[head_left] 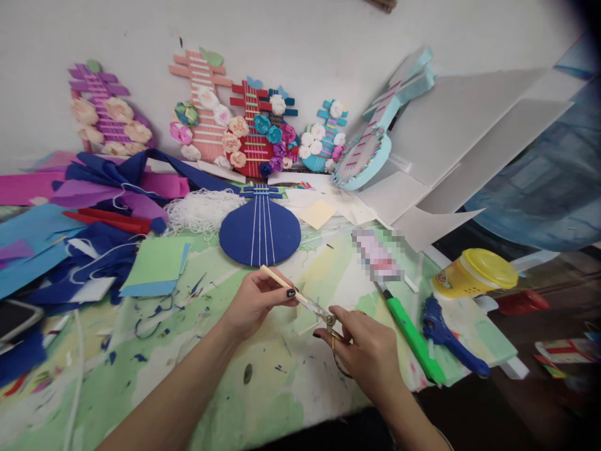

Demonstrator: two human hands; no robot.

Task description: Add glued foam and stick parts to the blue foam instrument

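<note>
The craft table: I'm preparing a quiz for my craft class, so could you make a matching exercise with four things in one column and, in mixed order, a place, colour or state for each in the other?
Column one
1. Scissors
2. String
3. Tub
4. Strip

Column two
A. Yellow, with a lid
B. Pinched in the left hand
C. White, in a loose heap
D. Held in the right hand

Right pairs: 1-D, 2-C, 3-A, 4-B
</note>
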